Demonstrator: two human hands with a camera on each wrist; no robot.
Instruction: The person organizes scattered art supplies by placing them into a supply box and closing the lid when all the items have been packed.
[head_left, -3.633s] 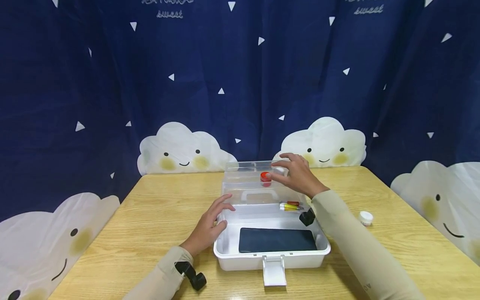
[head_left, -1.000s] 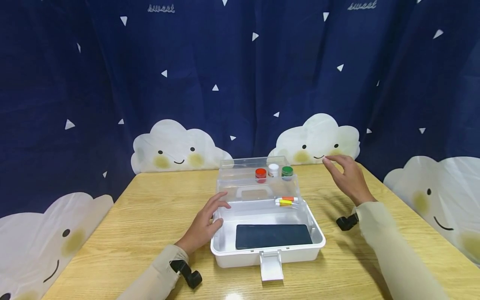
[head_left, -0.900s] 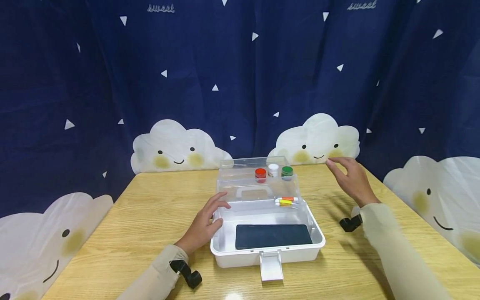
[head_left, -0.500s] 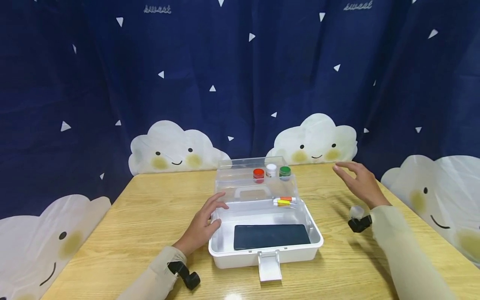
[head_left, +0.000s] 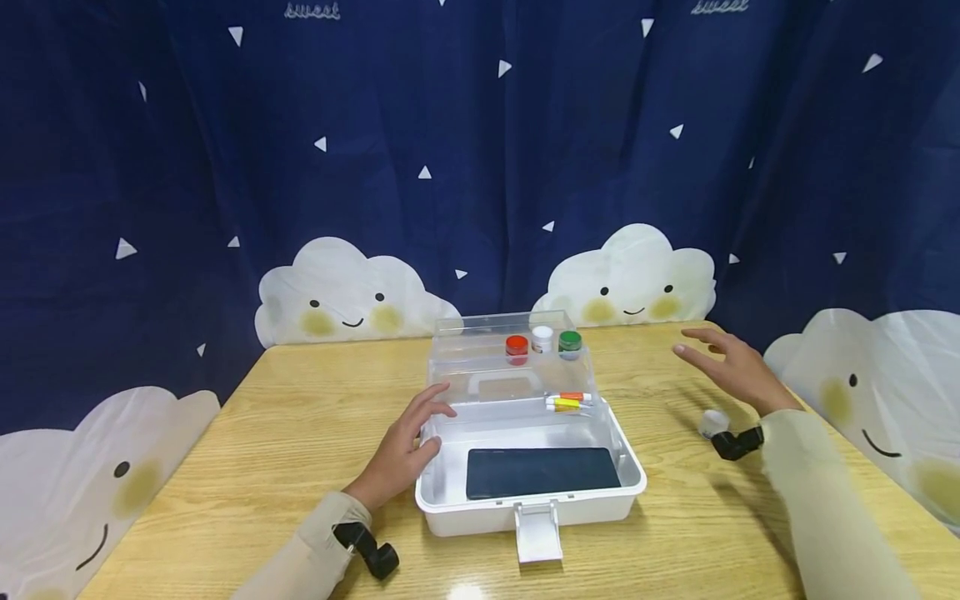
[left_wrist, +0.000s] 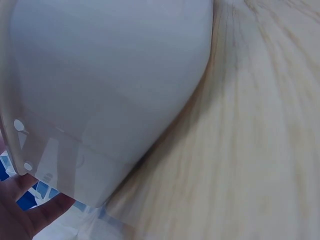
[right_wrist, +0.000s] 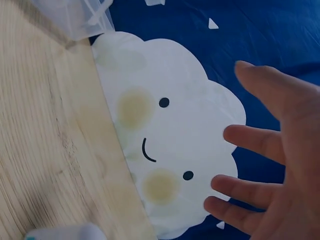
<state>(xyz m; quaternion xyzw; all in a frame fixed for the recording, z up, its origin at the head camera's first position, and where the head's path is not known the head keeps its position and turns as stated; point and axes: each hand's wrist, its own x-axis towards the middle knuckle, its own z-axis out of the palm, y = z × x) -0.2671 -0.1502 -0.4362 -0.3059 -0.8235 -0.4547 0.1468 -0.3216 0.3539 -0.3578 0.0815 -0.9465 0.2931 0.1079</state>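
A white box (head_left: 525, 522) stands with its clear lid (head_left: 465, 367) swung back. At its left side is my left hand (head_left: 401, 450), fingers relaxed along the rim; it grips nothing. In the right half of the lid are three small jars: a red one (head_left: 516, 351), a white one (head_left: 542, 339) and a green-capped one (head_left: 570, 345). Over the table's right side hovers my right hand (head_left: 738, 373), fingers apart and holding nothing, also in the right wrist view (right_wrist: 285, 165). Below it on the table sits another white-capped jar (head_left: 713, 423), partly behind the wrist camera.
Inside the box lies a dark flat rectangular thing (head_left: 542, 473). Several pens with orange and yellow parts (head_left: 567, 402) lie near the lid's lower right. The box's latch (head_left: 537, 533) hangs down in front. A dark blue curtain (head_left: 480, 150) hangs behind the wooden table (head_left: 322, 400).
My right hand has moved from the lid to the right, and its fingers have spread a little. The green-capped jar now shows in the lid. My left hand has stayed at the box's side.
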